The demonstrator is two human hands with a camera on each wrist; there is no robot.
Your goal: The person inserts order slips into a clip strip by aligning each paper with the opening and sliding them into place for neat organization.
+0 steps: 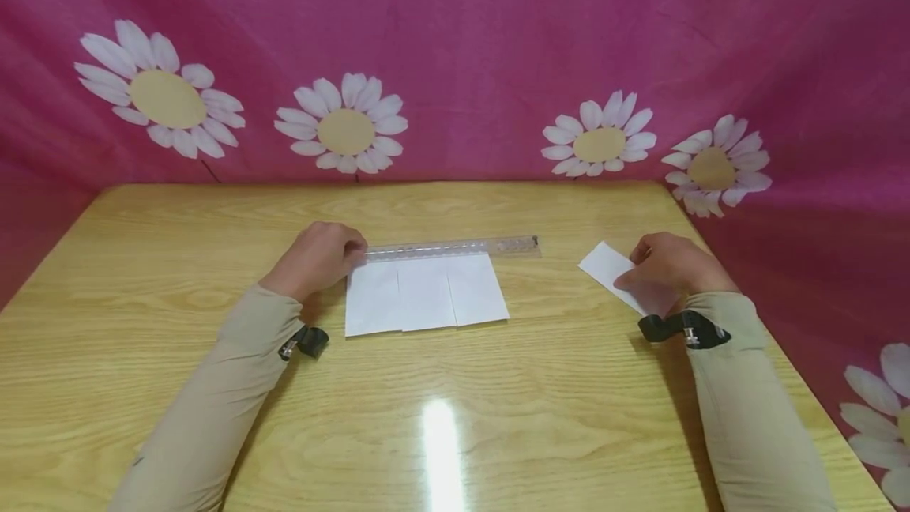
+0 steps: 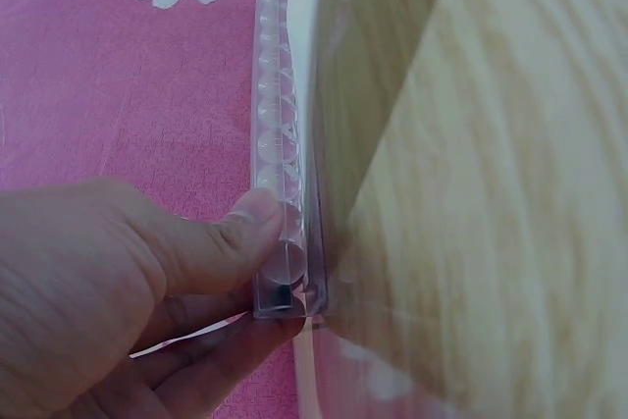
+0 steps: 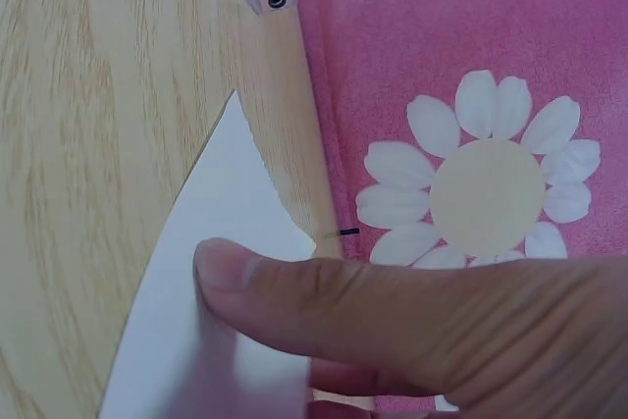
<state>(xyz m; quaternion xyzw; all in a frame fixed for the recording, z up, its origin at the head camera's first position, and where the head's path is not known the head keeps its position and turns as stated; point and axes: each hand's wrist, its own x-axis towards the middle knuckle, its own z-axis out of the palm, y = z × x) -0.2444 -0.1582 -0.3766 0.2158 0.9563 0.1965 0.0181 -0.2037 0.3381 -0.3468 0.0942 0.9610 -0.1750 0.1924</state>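
A clear plastic ruler point(image 1: 455, 248) lies along the far edges of three white paper pieces point(image 1: 425, 295), which rest side by side on the table. My left hand point(image 1: 317, 259) holds the ruler's left end. In the left wrist view, the thumb of that hand point(image 2: 128, 282) is on the near face of the ruler point(image 2: 273, 115), with fingers behind. Off to the right, my right hand point(image 1: 671, 263) pinches a separate white paper piece point(image 1: 607, 265) above the table. In the right wrist view, one edge of this paper point(image 3: 221, 203) looks ragged.
The wooden table point(image 1: 355, 433) ends at a pink cloth point(image 1: 469, 46) with white flowers, behind and to the right. A bright light reflection point(image 1: 442, 457) falls on the tabletop near the front. Black straps point(image 1: 700, 330) circle both wrists.
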